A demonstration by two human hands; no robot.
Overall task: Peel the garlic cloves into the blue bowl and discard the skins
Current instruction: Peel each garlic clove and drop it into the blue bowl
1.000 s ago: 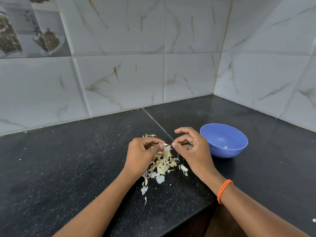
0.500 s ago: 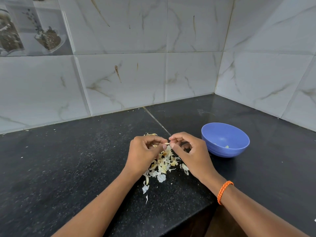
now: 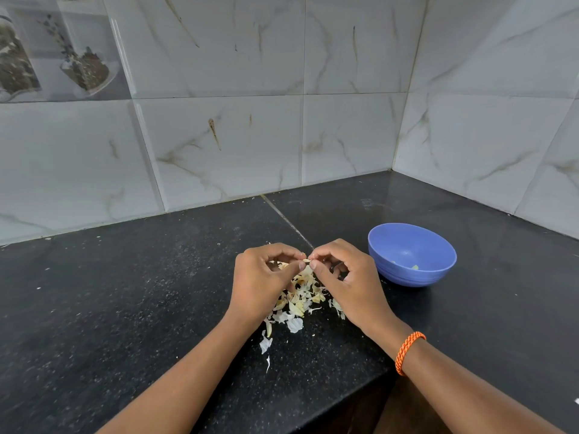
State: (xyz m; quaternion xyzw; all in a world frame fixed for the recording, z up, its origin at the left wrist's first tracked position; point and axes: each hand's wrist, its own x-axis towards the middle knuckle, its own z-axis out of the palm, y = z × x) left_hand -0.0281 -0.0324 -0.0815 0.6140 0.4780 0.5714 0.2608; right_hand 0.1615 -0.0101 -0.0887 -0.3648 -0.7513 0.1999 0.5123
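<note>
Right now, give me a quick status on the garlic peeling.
Left hand and right hand pinch one garlic clove above skin pile. Blue bowl right, nearly empty. Nothing in the way.

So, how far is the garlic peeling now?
Partly done. A pile of skins lies on the black counter, and a few pale bits sit in the blue bowl. In hand: the left hand and right hand pinch one small piece between fingertips. Left: dropping it in the bowl and discarding the skins.
</note>
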